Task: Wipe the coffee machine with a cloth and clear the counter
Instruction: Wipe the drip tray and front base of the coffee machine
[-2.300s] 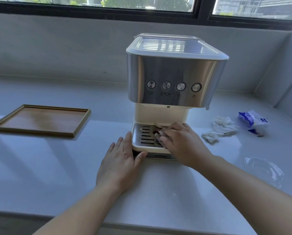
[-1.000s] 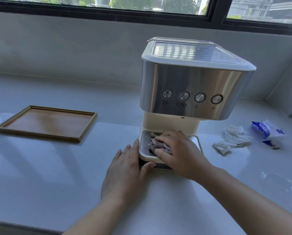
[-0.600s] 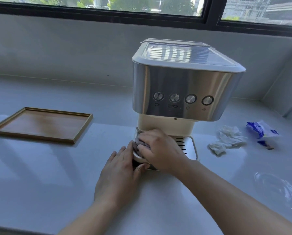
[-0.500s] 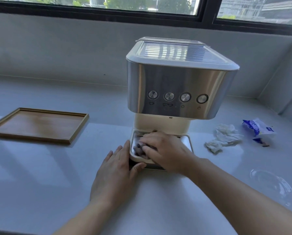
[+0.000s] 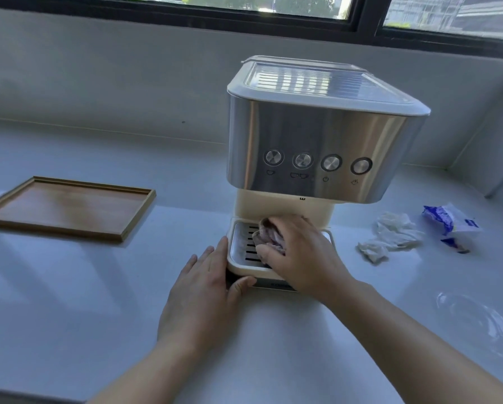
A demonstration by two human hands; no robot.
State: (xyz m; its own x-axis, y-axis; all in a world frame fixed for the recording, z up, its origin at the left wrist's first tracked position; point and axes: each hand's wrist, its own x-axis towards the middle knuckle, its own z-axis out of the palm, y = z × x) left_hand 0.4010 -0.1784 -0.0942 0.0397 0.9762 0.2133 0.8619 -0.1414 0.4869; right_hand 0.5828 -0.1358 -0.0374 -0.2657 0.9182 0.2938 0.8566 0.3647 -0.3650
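Note:
A steel and cream coffee machine (image 5: 311, 135) stands on the white counter (image 5: 84, 287) under a window. My right hand (image 5: 300, 255) presses a bunched greyish cloth (image 5: 269, 237) onto the slotted drip tray (image 5: 241, 249) at the machine's base. My left hand (image 5: 203, 298) lies flat on the counter, its thumb and fingertips against the front left corner of the tray. A crumpled white tissue (image 5: 390, 237) and a blue and white wrapper (image 5: 451, 224) lie on the counter to the right of the machine.
A flat wooden tray (image 5: 66, 208) with nothing on it sits at the left. A clear plastic lid or dish (image 5: 475, 322) lies at the front right. A grey wall runs behind the counter, with a corner at the far right.
My right hand has slid the cloth from the tray's left side toward its middle, so the left slots show again. My left hand stays at the tray's corner.

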